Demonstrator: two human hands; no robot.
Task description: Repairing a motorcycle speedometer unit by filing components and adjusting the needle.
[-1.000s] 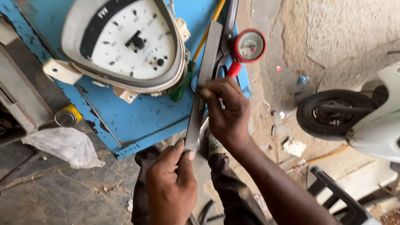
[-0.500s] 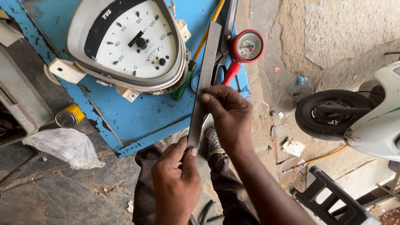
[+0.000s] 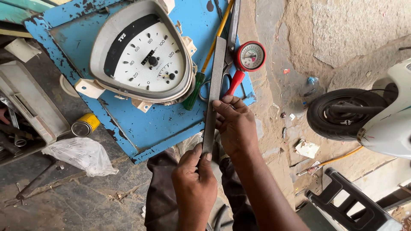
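Blue board [image 3: 162,124] on the floor, white speedometer cluster [image 3: 143,60] lying on it. Long flat metal file [image 3: 212,92] slants over the board's right edge, beside a green-handled screwdriver [image 3: 195,90] and red pressure gauge [image 3: 250,55]. Right hand [image 3: 235,124] fingers curled round the file's middle; left hand [image 3: 195,182] thumb and fingers pinch its lower end

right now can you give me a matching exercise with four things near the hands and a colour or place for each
Things:
1. flat metal file
2. screwdriver handle
3. pressure gauge
4. small tin can

Descriptions:
A. yellow, lying on the ground left of the blue board
B. red rim, round white dial
C. green, on the blue board
D. grey, held by the left hand and right hand

Pairs: 1-D, 2-C, 3-B, 4-A
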